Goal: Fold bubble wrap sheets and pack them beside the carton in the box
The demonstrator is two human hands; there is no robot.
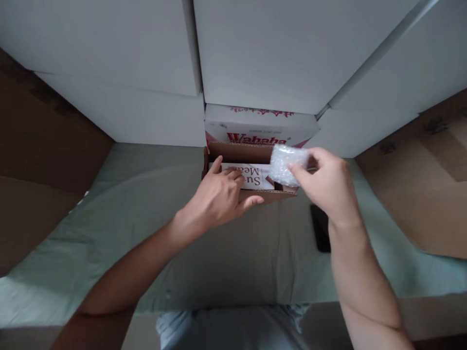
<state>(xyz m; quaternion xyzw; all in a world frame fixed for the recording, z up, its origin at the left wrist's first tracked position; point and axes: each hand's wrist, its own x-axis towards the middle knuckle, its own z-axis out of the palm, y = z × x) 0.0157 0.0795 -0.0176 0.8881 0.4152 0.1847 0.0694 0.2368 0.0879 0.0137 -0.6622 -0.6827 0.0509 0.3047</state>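
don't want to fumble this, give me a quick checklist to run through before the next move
1. Bubble-wrap bundle gripped: ok, between the thumb and fingers of the right hand.
2. Cardboard box open at the top: ok.
3. Left hand out of the box opening: not ok, its fingers reach over it.
4. Bundle clear of the rim: cannot tell, it overlaps the box's right end here.
5. Dark phone-like object apart from the box: ok, on the cloth.

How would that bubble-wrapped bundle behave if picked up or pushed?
Held at one end by the right hand, the bubble-wrapped bundle may be fairly light. Its bumpy, padded surface would probably give slightly. Its blocky outline suggests sliding rather than rolling.
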